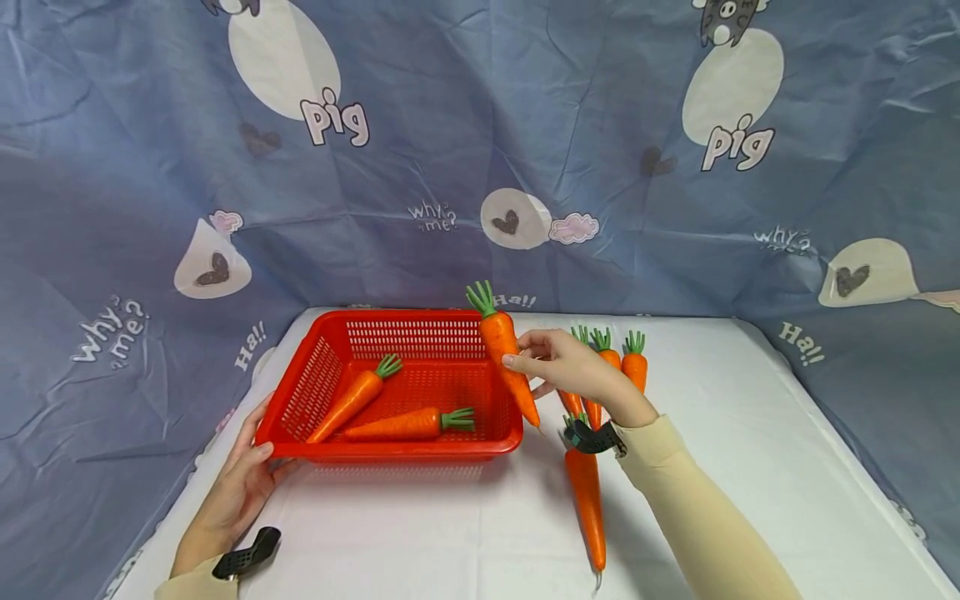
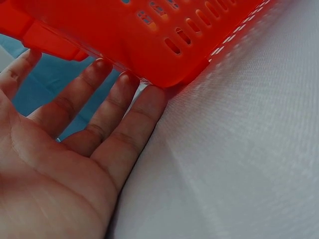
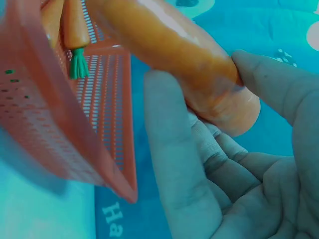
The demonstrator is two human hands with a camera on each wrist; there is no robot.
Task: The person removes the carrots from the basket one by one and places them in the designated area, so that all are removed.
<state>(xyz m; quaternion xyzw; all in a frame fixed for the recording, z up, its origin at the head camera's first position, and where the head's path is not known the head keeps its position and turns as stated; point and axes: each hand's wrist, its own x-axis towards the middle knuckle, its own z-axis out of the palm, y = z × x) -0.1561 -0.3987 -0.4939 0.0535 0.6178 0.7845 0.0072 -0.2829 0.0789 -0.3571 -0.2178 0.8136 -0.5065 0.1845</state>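
Observation:
My right hand [image 1: 558, 362] holds a carrot [image 1: 501, 337] between thumb and fingers over the right edge of the red basket [image 1: 405, 451]. Green stem up, the carrot leans left, its tip hanging just outside the rim. In the right wrist view, thumb and fingers are about the orange carrot body [image 3: 199, 64]. Two more carrots lie in the basket, one slanted [image 1: 351, 404], one nearly level [image 1: 397, 426]. At the basket's front left corner is my left hand [image 1: 236, 487]; in the left wrist view its fairly straight fingers [image 2: 119, 97] touch the red wall.
Right of the basket, three carrots [image 1: 634, 362] lie side by side, partly behind my right hand and forearm. A longer carrot [image 1: 587, 508] lies nearer the front on the white tablecloth [image 1: 750, 433]. A blue printed cloth [image 1: 420, 125] hangs behind the table.

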